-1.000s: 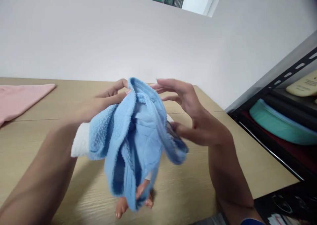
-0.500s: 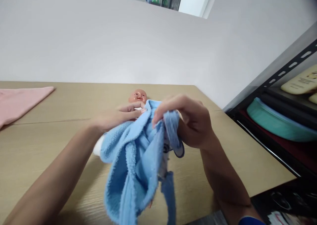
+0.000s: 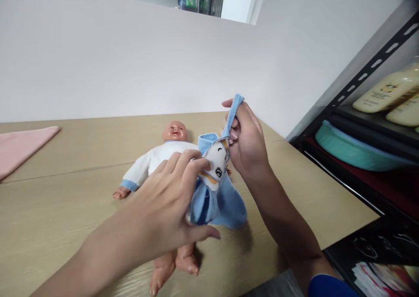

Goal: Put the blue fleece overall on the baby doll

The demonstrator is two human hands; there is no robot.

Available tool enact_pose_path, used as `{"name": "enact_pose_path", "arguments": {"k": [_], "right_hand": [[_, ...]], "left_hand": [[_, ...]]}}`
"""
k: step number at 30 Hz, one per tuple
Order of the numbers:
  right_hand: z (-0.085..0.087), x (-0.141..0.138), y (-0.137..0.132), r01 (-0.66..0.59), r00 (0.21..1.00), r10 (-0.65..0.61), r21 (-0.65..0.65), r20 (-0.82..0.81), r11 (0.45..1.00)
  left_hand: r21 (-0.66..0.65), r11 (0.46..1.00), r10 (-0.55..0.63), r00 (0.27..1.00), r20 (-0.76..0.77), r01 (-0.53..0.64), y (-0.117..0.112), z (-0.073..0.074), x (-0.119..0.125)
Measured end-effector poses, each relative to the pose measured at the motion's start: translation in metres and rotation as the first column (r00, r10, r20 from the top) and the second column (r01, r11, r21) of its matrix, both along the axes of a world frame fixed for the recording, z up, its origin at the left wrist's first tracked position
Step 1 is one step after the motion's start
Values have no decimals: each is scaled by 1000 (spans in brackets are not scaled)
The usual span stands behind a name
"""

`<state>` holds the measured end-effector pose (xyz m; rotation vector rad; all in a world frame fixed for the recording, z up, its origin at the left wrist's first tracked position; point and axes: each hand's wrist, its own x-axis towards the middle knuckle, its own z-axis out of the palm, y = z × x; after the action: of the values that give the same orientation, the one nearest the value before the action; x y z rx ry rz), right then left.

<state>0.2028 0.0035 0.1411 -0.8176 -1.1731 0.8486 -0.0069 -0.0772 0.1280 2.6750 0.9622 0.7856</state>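
Observation:
A light-blue fleece baby robe [image 3: 231, 203] hangs bunched between my hands, an embroidered white animal face with black eyes turned up. My right hand [image 3: 247, 142] is closed on the robe, with a narrow blue strip of it rising past the fingers. My left hand [image 3: 166, 201] lies over the robe's near side, fingertips touching the embroidered face and thumb stretched away from the cloth. Behind it, a baby doll [image 3: 175, 131] lies face up on the table, in a white top with blue cuffs. Its legs are bare; its middle is hidden by my left hand.
The wooden table [image 3: 81, 218] runs to a white wall. A pink cloth [image 3: 24, 148] lies at its left. On the right, a black rack [image 3: 369, 70] holds pale yellow bottles [image 3: 386, 92] and a teal basin [image 3: 353, 148].
The robe has swung right, off the doll's front, and its embroidered face has come into view. My right hand has risen slightly; my left has moved nearer and lower, off the collar.

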Motion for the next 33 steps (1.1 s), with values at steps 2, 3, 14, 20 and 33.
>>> {"name": "enact_pose_path", "arguments": {"k": [2, 3, 14, 20, 33], "right_hand": [[5, 2, -4, -14, 999, 13, -4, -42, 1000], [8, 3, -6, -24, 998, 24, 5, -64, 1000], [35, 22, -22, -148, 987, 155, 111, -53, 983], [32, 14, -27, -112, 994, 109, 110, 29, 988], [39, 19, -50, -84, 989, 68, 118, 130, 989]], "left_hand": [[-8, 997, 73, 996, 60, -72, 8, -12, 6], [-51, 995, 95, 991, 97, -91, 14, -15, 6], [-208, 976, 94, 990, 102, -72, 48, 1, -15], [-269, 963, 61, 974, 220, 1, 35, 2, -1], [-212, 977, 75, 908, 411, 15, 36, 1, -4]]}}
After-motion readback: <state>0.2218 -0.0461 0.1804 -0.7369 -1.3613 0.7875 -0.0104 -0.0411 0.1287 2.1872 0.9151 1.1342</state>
